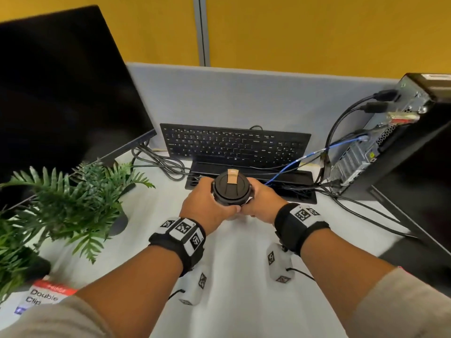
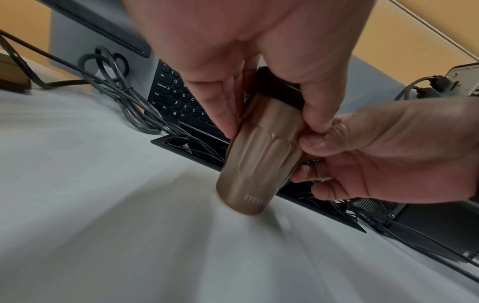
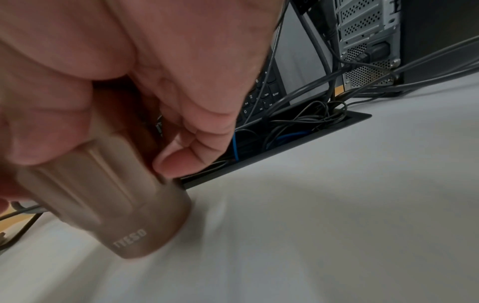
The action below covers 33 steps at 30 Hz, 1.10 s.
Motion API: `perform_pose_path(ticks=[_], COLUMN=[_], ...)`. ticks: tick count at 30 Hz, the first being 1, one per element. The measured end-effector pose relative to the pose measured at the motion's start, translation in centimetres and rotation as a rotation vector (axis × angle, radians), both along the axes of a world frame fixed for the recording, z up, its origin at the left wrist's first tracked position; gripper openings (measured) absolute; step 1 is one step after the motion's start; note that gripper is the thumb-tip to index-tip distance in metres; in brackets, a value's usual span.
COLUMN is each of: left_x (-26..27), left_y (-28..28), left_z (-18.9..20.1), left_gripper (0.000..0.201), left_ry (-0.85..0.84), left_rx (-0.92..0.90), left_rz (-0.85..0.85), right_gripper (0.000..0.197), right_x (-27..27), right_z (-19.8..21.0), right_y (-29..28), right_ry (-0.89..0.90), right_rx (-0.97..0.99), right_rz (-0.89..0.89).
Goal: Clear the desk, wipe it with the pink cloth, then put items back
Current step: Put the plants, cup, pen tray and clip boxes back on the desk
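Both hands closed around a bronze-coloured tumbler [image 1: 231,189] near the middle of a white desk [image 1: 239,276], just in front of the black cable tray [image 1: 288,189] set into the desktop. The left hand [image 1: 207,208] wrapped the cup's left side, its fingers [image 2: 220,106] curled over the upper body and the thumb [image 2: 316,102] pressed just below the black lid [image 2: 277,88]. The right hand [image 1: 262,201] gripped the opposite side, its thumb meeting the left thumb at the cup's near face while its other fingers curled behind the ribbed body.

The tumbler sat between the two palms, its lid with a tan flip tab rising above the fingers and its lower part, stamped with raised lettering, sticking out below them. In both wrist views the cup leaned at a tilt, its base low over the desk just in front of the tray; blur made it impossible to tell whether the base touched the surface.

Behind the tray a black keyboard [image 1: 234,145] stood propped against the grey partition [image 1: 244,93]. Left of the tray stood a dark monitor [image 1: 61,89] and green fern-like plants [image 1: 73,203], with a box labelled "Double Clip" [image 1: 46,296] nearer the person. Right of the tray, a computer tower [image 1: 390,132] trailed black and blue cables [image 1: 297,162] into the tray.
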State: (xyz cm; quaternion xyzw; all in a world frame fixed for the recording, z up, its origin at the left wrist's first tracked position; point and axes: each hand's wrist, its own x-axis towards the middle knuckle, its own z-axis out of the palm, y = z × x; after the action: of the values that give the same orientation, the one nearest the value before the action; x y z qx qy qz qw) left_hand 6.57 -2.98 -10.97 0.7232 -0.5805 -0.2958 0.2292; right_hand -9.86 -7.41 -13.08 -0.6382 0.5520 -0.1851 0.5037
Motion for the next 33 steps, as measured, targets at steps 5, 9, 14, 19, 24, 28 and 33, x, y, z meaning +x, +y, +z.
perform_pose_path(ticks=[5, 9, 14, 19, 24, 28, 33], left_x=[0.1, 0.2, 0.6, 2.4, 7.5, 14.4, 25.3], left_y=[-0.6, -0.2, 1.2, 6.5, 14.7, 22.1, 28.7], left_z=[-0.1, 0.0, 1.1, 4.3, 8.2, 7.8, 3.6], left_gripper=[0.068, 0.072, 0.074, 0.044, 0.017, 0.017, 0.014], left_ry=[0.013, 0.077, 0.047, 0.004, -0.094, -0.133, -0.127], left_rx=[-0.001, 0.009, -0.005, -0.037, -0.195, -0.22, -0.068], left_rz=[-0.01, -0.013, 0.02, -0.009, -0.068, -0.032, 0.185], right_gripper=[0.071, 0.076, 0.069, 0.019, 0.019, 0.02, 0.015], right_x=[0.0, 0.1, -0.2, 0.6, 8.4, 16.0, 25.5], right_z=[-0.1, 0.4, 1.5, 4.5, 7.8, 7.4, 4.7], right_y=[-0.2, 0.4, 1.8, 6.6, 13.8, 18.7, 21.4], right_ry=[0.015, 0.023, 0.171, 0.271, 0.248, 0.193, 0.142], right_rx=[0.001, 0.003, -0.005, -0.184, -0.269, -0.231, -0.122], right_rz=[-0.023, -0.033, -0.141, -0.213, 0.167, 0.464, 0.532])
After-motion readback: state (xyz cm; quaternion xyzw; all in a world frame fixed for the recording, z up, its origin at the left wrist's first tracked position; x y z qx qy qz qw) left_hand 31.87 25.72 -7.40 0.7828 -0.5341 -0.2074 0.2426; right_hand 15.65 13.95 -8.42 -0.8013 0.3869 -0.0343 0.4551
